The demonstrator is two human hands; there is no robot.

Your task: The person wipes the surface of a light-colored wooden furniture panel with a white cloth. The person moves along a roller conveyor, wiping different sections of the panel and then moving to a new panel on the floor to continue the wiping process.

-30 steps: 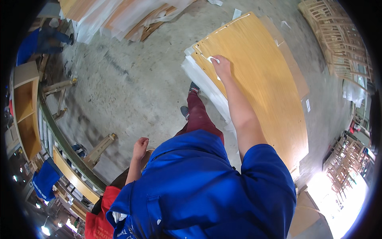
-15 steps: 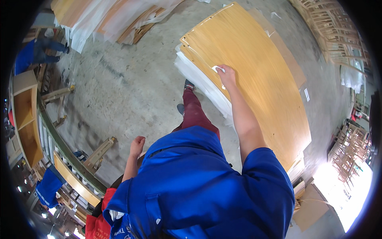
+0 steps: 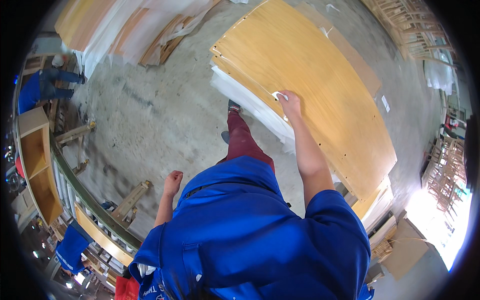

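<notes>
My right hand (image 3: 291, 103) is closed in a pinch on a small white piece (image 3: 277, 95), whose exact kind I cannot make out. It sits at the left edge of a large, yellowish wooden panel (image 3: 335, 100) with small dark holes along its rim. A thin white line (image 3: 246, 71) runs along that edge from the far left corner toward my fingers. My left hand (image 3: 173, 182) hangs curled into a fist over the floor, apart from the panel, and nothing shows in it.
White wrapping sheets (image 3: 235, 95) stick out beneath the panel. Wrapped boards (image 3: 135, 30) are stacked at the far left. A wooden shelf unit (image 3: 36, 155) and a green rail (image 3: 80, 187) stand on the left, near a bent-over person (image 3: 42, 90). Wooden frames (image 3: 420, 30) stand far right.
My right hand has slid along the panel's left edge, away from its far corner and nearer to me, with the white piece still pinched. My left hand stays curled.
</notes>
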